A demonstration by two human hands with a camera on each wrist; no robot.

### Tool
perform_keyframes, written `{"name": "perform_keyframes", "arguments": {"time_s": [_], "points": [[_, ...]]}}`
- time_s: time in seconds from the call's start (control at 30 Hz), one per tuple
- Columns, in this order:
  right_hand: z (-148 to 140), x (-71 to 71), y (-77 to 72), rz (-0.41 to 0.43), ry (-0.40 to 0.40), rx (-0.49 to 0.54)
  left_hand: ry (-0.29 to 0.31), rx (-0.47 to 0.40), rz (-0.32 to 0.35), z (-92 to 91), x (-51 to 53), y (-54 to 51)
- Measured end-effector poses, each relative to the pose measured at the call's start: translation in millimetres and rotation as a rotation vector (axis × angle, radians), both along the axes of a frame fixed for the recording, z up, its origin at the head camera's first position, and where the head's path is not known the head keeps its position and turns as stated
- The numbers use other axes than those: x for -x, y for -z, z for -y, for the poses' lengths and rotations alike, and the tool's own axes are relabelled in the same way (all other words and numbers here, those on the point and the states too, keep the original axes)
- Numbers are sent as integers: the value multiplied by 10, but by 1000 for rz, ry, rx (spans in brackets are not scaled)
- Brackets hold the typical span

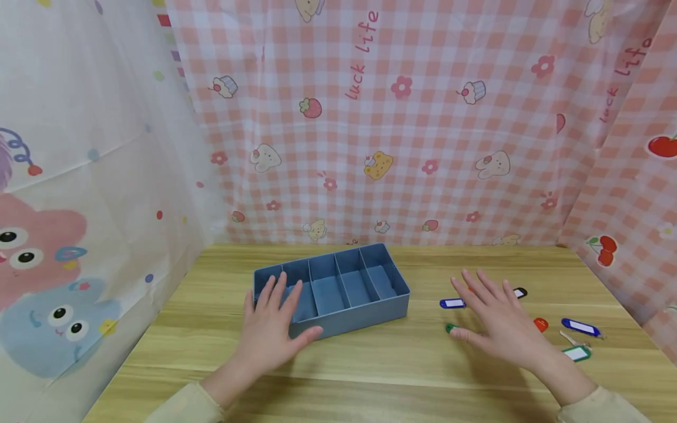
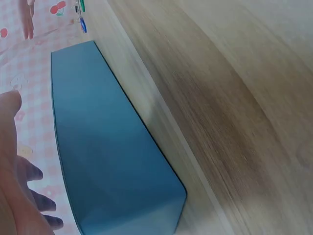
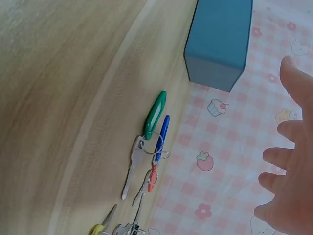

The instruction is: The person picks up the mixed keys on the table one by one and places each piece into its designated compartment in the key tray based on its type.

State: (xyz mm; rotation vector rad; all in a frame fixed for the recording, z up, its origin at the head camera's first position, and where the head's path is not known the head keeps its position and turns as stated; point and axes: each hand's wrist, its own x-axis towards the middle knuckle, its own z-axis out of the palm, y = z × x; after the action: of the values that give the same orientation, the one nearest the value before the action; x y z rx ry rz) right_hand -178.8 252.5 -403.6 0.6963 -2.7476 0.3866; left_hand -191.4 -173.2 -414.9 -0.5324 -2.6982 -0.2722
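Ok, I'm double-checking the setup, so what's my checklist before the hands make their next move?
1. Left hand free: ok, fingers spread, holding nothing.
2. Right hand free: ok, holding nothing.
3. Divided box flat on the table: ok.
4. All compartments empty: cannot tell, left hand hides part.
5. Key tags all uncovered in head view: not ok, right hand blocks some.

Your left sleeve (image 1: 186,405) and right sleeve (image 1: 602,406) are plain, pale beige cloth; your left hand (image 1: 275,329) and right hand (image 1: 499,320) are both bare.
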Motion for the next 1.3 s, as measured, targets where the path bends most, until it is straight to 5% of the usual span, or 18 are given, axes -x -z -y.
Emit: {"name": "perform_keyframes", "arguments": {"time_s": [0.73, 1.3], "points": [[-125, 90, 53, -212, -48, 136, 27, -168, -159, 288, 3, -79], [-319, 132, 99, -294, -65, 189, -23, -322, 0, 444, 5, -186]]}}
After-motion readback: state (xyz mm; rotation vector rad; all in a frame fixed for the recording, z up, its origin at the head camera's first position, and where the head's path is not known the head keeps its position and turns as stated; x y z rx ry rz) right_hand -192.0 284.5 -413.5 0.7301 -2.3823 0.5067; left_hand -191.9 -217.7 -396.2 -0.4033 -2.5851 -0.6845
